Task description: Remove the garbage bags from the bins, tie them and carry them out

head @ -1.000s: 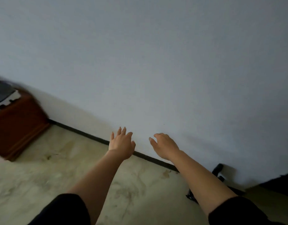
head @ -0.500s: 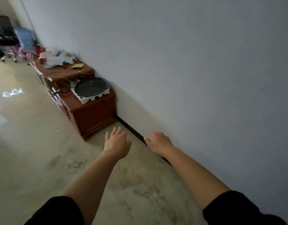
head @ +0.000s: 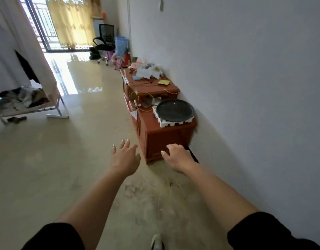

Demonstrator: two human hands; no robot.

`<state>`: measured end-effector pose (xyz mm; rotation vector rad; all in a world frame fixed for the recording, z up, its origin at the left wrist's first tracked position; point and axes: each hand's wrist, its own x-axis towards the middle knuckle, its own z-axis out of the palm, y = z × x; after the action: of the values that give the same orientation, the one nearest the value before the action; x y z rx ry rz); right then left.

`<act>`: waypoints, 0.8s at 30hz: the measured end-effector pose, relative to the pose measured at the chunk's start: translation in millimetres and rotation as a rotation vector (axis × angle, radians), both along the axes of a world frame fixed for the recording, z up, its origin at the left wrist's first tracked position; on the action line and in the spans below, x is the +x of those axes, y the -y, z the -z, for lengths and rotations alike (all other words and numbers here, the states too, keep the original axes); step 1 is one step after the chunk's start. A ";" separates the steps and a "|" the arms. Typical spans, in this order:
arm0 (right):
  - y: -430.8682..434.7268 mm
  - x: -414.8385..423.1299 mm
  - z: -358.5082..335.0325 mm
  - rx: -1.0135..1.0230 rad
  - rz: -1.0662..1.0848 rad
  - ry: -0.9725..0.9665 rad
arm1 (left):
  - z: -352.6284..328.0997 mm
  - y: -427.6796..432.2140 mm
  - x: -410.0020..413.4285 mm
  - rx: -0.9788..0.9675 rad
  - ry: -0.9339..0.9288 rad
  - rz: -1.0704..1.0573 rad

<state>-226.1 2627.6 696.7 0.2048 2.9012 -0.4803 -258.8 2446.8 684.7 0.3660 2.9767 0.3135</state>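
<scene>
No bin and no garbage bag shows in this view. Both my arms reach forward over the floor. My left hand [head: 125, 157] has its fingers spread and holds nothing. My right hand [head: 177, 156] hangs palm down with loosely curled fingers, also holding nothing, in front of the near end of a low wooden cabinet [head: 166, 139].
The cabinet runs along the white wall [head: 245, 78] on the right, carrying a dark round pan [head: 175, 110] on a white base and scattered papers [head: 148, 71]. A black office chair [head: 104, 42] stands far back. A clothes rack [head: 25, 98] stands at left. Glossy floor [head: 79, 123] stretches ahead.
My view has swung left and up from the bare wall to the length of the room. The cabinet has come into full sight. My hands stayed held out in front.
</scene>
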 end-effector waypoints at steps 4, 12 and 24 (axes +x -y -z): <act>13.5 -108.7 2.2 0.004 -0.080 -0.003 | 5.1 9.1 -101.6 -0.021 -0.006 -0.063; 11.0 -313.0 -19.1 0.077 -0.194 -0.040 | -16.5 3.0 -291.7 0.018 -0.025 -0.129; 63.0 -630.0 -14.8 0.095 -0.213 -0.065 | -19.8 56.6 -596.3 0.037 -0.055 -0.148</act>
<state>-856.1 2564.6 711.5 -0.1077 2.9660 -0.3196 -855.1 2390.2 704.5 0.1604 3.0626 0.3794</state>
